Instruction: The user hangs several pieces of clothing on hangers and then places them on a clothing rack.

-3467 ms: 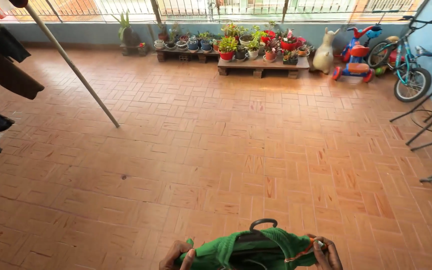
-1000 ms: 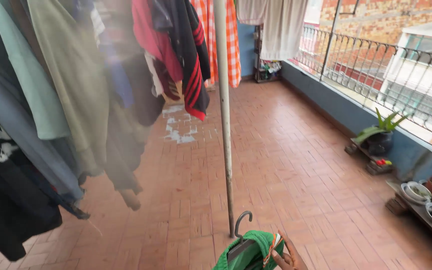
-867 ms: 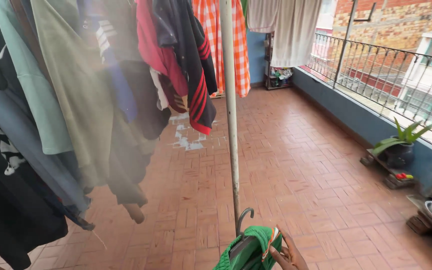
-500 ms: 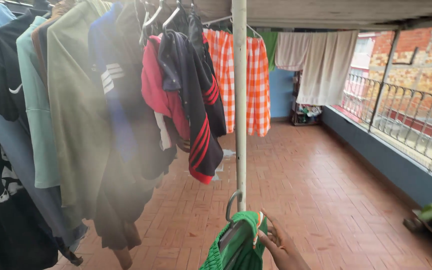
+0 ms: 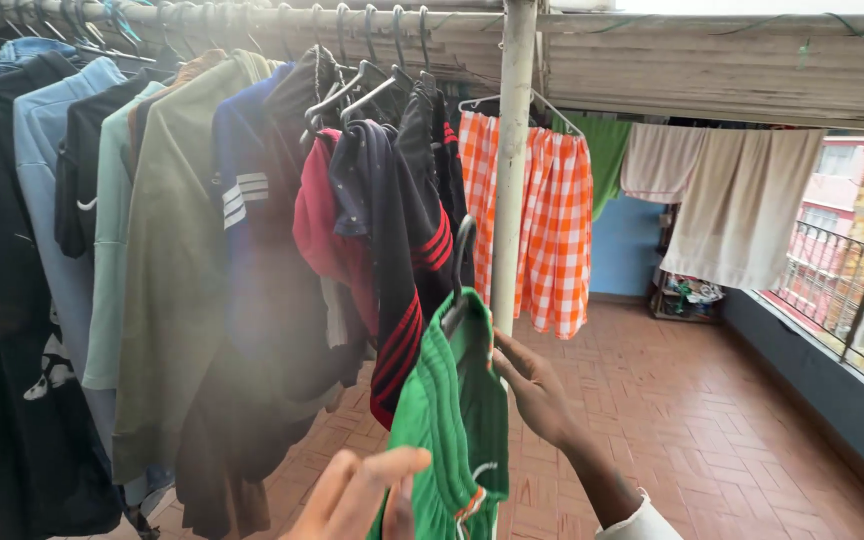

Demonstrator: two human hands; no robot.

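Lifted since half a second ago, the green garment [image 5: 457, 430] on its hanger is now sitting higher, up against the crowded clothes at the rail rather than low at the bottom edge. Nearest, the left hand [image 5: 357, 495] is hovering with fingers spread loosely, just beside the green cloth's lower edge; whether it is gripping the fabric cannot be told. A little farther, the right hand [image 5: 532, 390] is holding the soft, ribbed-looking knit at its upper right, fingers curled against it. The garment is hanging with its long axis vertical, its dark metal hook [image 5: 462, 250] pointing up. Beyond, a pale round pole [image 5: 512, 170] is standing upright, with an orange checked cloth [image 5: 552, 220] and beige towels [image 5: 732, 200] draping farther back.
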